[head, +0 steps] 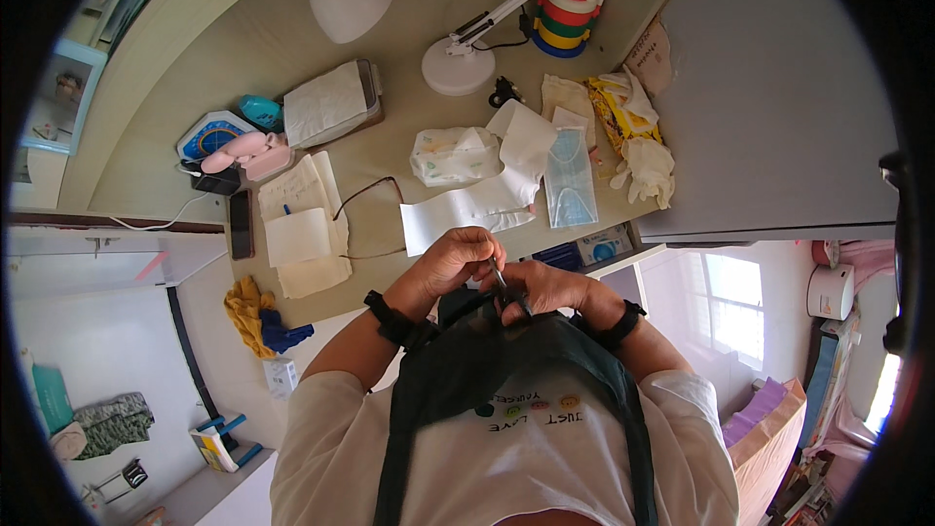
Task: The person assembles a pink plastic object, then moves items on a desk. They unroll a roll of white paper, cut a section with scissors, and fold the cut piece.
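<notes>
Above the dark apron [467, 372], both hands meet just off the desk's front edge. My right hand [544, 291] grips what look like scissors [500, 279], a slim metal blade with dark handles. Against the blade's upper end are the bent fingers of my left hand [462, 257]; whether they pinch the metal or something small cannot be told. Just beyond the hands, a curled white paper strip [467, 212] lies on the desk [380, 161]. Eyeglasses [400, 193] lie left of the strip, and a blue face mask [572, 179] lies to its right.
A white desk lamp [459, 67] stands behind a pack of wipes [453, 155]. Papers [299, 234] and a phone [241, 225] lie left. White gloves [646, 168] are by the right panel. A partly open drawer [628, 261] juts near my right forearm.
</notes>
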`<state>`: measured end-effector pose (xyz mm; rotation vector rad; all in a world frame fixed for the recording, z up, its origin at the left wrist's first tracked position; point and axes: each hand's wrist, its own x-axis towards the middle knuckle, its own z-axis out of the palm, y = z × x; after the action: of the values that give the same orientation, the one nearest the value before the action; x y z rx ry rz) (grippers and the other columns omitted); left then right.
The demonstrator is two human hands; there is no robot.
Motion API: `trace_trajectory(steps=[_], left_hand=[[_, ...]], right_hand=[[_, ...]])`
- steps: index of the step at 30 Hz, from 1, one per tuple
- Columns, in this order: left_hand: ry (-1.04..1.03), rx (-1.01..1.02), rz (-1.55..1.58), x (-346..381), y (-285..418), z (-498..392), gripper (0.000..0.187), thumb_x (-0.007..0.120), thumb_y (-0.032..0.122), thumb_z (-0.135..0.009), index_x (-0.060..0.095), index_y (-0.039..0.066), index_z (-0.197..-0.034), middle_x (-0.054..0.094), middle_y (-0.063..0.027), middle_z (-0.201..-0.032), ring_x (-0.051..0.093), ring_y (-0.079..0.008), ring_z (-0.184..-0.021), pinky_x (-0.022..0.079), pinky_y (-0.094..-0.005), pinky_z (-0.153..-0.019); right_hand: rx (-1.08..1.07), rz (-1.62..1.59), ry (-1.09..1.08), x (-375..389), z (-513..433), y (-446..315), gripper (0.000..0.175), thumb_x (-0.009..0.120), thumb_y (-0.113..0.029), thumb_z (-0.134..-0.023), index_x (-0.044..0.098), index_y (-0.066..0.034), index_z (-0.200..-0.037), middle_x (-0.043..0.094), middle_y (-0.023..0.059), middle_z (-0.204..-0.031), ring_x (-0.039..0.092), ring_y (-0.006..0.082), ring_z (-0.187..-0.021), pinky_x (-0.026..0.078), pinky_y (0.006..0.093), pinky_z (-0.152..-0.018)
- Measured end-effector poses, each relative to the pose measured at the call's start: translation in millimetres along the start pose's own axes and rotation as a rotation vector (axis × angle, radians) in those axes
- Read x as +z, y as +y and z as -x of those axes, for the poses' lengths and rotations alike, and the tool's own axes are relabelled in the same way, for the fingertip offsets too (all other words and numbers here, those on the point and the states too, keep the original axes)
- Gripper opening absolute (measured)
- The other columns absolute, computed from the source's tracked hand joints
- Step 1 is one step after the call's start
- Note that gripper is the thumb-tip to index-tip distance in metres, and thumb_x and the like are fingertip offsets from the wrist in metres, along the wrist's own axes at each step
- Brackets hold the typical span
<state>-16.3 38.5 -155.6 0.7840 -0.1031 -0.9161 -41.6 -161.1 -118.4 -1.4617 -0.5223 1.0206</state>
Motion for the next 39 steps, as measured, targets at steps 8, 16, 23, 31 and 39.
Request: trace_trajectory(steps=[8, 16, 23, 31, 39], left_hand=[[-0.079, 0.076, -0.106, 0, 8, -8, 0.028, 0.063, 0.030, -0.083, 0.058, 0.004, -0.077, 0.059, -0.0071, -0.075, 0.052, -0.0132, -0.062, 0.044, -0.0241, -0.057], [0.126, 0.091, -0.200, 0, 10, -30, 0.021, 0.060, 0.025, -0.085, 0.060, 0.005, -0.082, 0.060, -0.0052, -0.077, 0.054, -0.0121, -0.068, 0.044, -0.0251, -0.061], [0.273, 0.004, -0.413, -6, -11, -46, 0.018, 0.061, 0.021, -0.086, 0.062, 0.004, -0.091, 0.062, -0.0025, -0.078, 0.055, -0.0113, -0.065, 0.045, -0.0246, -0.060], [0.854, 0.249, -1.787, -60, 2, -36, 0.026, 0.070, 0.020, -0.070, 0.061, 0.005, -0.090, 0.062, -0.0123, -0.091, 0.056, -0.0289, -0.090, 0.044, -0.0389, -0.078], [0.859, -0.049, -1.990, -77, -9, -48, 0.035, 0.072, 0.022, -0.067, 0.058, 0.006, -0.095, 0.061, -0.0095, -0.094, 0.051, -0.0294, -0.097, 0.038, -0.0416, -0.086]], right_hand=[[-0.009, -0.101, -0.012, -7, 7, 10, 0.048, 0.067, -0.012, -0.077, 0.050, -0.0033, -0.120, 0.059, 0.0060, -0.097, 0.056, 0.0125, -0.084, 0.045, 0.0258, -0.075], [0.045, -0.547, 0.104, -31, 9, 35, 0.034, 0.055, -0.017, -0.085, 0.051, -0.0014, -0.115, 0.058, 0.0063, -0.099, 0.057, 0.0126, -0.079, 0.046, 0.0246, -0.069], [0.240, -0.183, 0.307, -32, 2, 37, 0.029, 0.060, -0.024, -0.083, 0.057, -0.0024, -0.103, 0.059, 0.0044, -0.079, 0.054, 0.0101, -0.057, 0.045, 0.0244, -0.052], [0.282, 0.273, 0.822, -116, 13, 60, 0.029, 0.062, -0.023, -0.078, 0.054, 0.0016, -0.089, 0.059, 0.0164, -0.068, 0.059, 0.0251, -0.049, 0.047, 0.0350, -0.047], [0.537, 1.164, 0.865, -143, -12, 83, 0.046, 0.061, -0.038, -0.077, 0.053, -0.0014, -0.104, 0.055, 0.0216, -0.112, 0.057, 0.0330, -0.098, 0.046, 0.0433, -0.081]])
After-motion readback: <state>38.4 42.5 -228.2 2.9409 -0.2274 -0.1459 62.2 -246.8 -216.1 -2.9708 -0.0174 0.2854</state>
